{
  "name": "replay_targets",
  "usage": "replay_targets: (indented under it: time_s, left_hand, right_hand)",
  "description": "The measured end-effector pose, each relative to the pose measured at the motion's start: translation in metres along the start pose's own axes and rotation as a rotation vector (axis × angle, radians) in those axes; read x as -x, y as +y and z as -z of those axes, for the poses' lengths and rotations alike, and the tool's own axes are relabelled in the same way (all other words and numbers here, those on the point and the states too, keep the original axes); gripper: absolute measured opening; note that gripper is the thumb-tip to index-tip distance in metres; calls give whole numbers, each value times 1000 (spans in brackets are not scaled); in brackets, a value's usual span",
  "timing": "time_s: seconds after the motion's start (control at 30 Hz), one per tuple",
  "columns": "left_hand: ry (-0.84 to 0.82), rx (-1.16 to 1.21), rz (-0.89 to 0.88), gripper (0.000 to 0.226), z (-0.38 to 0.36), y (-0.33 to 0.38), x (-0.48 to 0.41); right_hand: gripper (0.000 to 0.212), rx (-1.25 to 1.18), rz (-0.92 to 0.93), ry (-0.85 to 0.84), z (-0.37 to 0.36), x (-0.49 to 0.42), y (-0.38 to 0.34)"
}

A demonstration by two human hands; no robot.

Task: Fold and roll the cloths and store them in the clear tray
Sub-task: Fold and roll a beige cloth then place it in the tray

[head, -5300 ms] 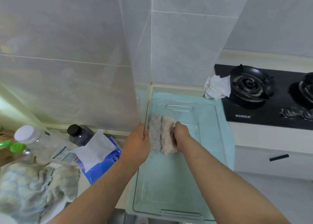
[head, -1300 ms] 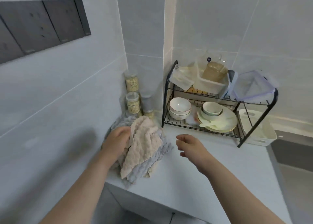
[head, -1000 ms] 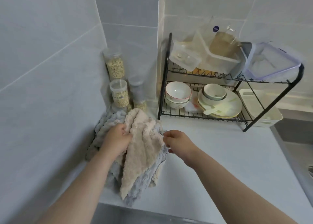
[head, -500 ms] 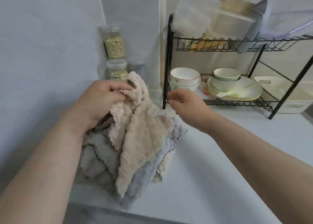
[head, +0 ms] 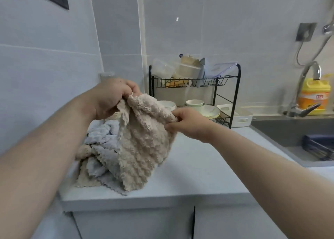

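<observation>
Both hands lift a beige cloth (head: 144, 139) above the bench (head: 189, 175): the left hand (head: 112, 96) grips its top corner, the right hand (head: 188, 123) pinches its edge with clamped fingers (head: 170, 125). Its lower end drapes over a heap of grey and beige cloths (head: 101, 143) on the bench.

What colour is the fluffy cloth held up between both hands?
Beige, a pale sandy tan: the held cloth shows clearest in the head view.

I hold the cloth (head: 144, 139) between my left hand (head: 112, 97) and right hand (head: 188, 125), above the counter (head: 195, 173). The pile of cloths (head: 101, 144) lies on it at eleven o'clock, behind the cloth. The rack (head: 195, 83) stands at twelve, the sink (head: 282, 130) at two, and the bottle (head: 311, 97) behind the tap (head: 307, 87).
</observation>
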State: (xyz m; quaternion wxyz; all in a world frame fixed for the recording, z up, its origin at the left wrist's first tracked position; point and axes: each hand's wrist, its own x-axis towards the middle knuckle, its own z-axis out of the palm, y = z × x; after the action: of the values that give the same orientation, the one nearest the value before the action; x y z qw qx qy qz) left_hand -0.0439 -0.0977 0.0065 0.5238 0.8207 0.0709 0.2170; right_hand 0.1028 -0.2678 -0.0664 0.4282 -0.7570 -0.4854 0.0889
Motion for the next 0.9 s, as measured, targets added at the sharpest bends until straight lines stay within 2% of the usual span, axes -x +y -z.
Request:
replay_targets:
  time_s: [0.1,0.23,0.33,0.43,0.5,0.6,0.7,0.77,0.83,0.9]
  left_hand:
    - [-11,-275,9,43,-3,9,-8]
    - [-88,-496,-4,42,-41,8,-32]
    - [-29,-646,-175,44,-74,-1,-67]
    - [104,-672,-353,54,-97,-6,-102]
    - [159,-668,-401,60,-109,-6,-115]
    - [181,-709,-513,55,-120,-11,-116]
    - [36,-784,-582,42,-131,-50,-99]
    - [-106,-819,-551,44,-146,-88,-76]
    - [-288,-878,-462,46,-166,-119,-48]
    - [-466,-935,-312,36,-183,-136,-23]
  right_hand:
    - [22,123,-54,25,23,29,4]
    - [26,250,-161,51,57,49,24]
    - [26,358,-221,123,81,44,51]
    - [21,277,-244,257,105,29,75]
    - [23,327,-193,314,122,20,85]
    - [15,459,-119,359,139,14,103]
    - [24,508,-154,344,133,31,133]
    - [33,571,-230,241,116,55,154]
    - [32,640,-272,119,96,80,173]
    - [29,691,-337,-32,79,100,184]
